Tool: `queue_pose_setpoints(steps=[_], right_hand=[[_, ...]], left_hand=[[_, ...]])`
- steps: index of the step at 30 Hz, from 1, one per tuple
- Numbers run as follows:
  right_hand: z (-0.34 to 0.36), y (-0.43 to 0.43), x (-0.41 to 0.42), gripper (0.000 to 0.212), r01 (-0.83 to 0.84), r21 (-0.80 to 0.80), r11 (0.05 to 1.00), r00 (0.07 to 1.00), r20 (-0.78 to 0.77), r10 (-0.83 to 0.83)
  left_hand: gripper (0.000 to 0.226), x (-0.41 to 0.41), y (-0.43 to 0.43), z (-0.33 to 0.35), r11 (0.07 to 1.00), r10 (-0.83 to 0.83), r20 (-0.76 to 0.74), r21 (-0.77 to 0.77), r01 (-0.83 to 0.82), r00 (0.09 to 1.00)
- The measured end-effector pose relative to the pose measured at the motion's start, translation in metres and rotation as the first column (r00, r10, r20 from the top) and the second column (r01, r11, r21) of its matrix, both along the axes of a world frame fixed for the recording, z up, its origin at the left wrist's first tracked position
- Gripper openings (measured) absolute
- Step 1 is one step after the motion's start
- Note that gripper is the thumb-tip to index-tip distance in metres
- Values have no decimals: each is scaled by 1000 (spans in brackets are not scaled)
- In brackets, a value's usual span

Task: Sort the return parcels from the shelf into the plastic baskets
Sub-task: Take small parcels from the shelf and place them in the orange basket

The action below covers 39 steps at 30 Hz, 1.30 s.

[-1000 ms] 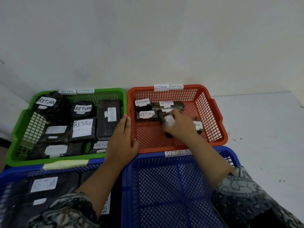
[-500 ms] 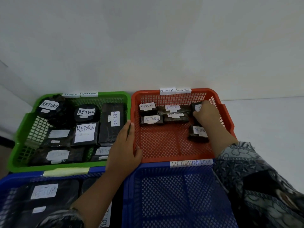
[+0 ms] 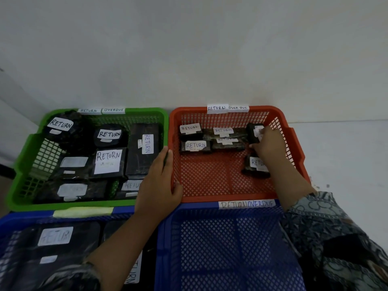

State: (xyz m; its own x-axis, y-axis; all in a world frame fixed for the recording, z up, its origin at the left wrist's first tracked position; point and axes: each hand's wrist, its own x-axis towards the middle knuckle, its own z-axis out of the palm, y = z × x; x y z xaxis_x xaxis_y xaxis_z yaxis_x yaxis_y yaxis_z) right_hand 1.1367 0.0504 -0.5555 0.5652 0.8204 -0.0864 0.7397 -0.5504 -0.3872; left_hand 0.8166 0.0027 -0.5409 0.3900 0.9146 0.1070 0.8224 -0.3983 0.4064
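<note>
An orange basket (image 3: 218, 194) labelled RETURN OVERDUE holds several small black parcels with white RETURN labels along its back wall. My right hand (image 3: 267, 143) is inside it at the back right corner, fingers closed on a small black parcel (image 3: 253, 133) standing on edge. Another black parcel (image 3: 255, 166) lies just under my wrist. My left hand (image 3: 159, 181) rests flat on the orange basket's front left rim, holding no parcel. A green basket (image 3: 25, 156) on the left is packed with black RETURN parcels.
An empty blue basket (image 3: 210, 248) sits in front of the orange one. A second blue basket (image 3: 25, 219) at the lower left holds black parcels. A white wall rises behind the baskets. A pale surface (image 3: 346, 156) extends to the right.
My right hand carried a small black parcel from the middle of the orange basket to its back right corner. The left hand stayed on the rim.
</note>
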Motion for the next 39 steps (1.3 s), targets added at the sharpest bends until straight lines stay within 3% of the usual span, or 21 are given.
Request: queue_pose_setpoints(steps=[6,10,14,16,21,34,39], right_hand=[[13,-5,-5,60,-16,-14,1000,1000,5,16],[43,-26,-11,59,-79,14,997,986,150,76],[58,-57,-13,70,-194,-336,922,966,98,239],[50,-68,-15,67,-256,-403,879,953,49,300],[37,-76,-13,54,-289,-236,928,947,74,314],[33,-79,-15,55,-245,-199,949,964,54,261],[46,-97,-31,54,-130,-96,987,989,64,136]], left_hand=[[81,1,0,0,1000,-8,11,3,8,1000],[81,1,-1,1,1000,1,5,3,-1,1000],[80,1,-1,1,1000,-6,8,3,6,1000],[80,1,-1,0,1000,-12,6,5,12,1000],[80,0,1,-1,1000,-5,-3,8,5,1000],[79,0,0,3,1000,-9,-21,-13,9,1000],[79,-1,-1,7,998,-38,-42,-43,36,998]])
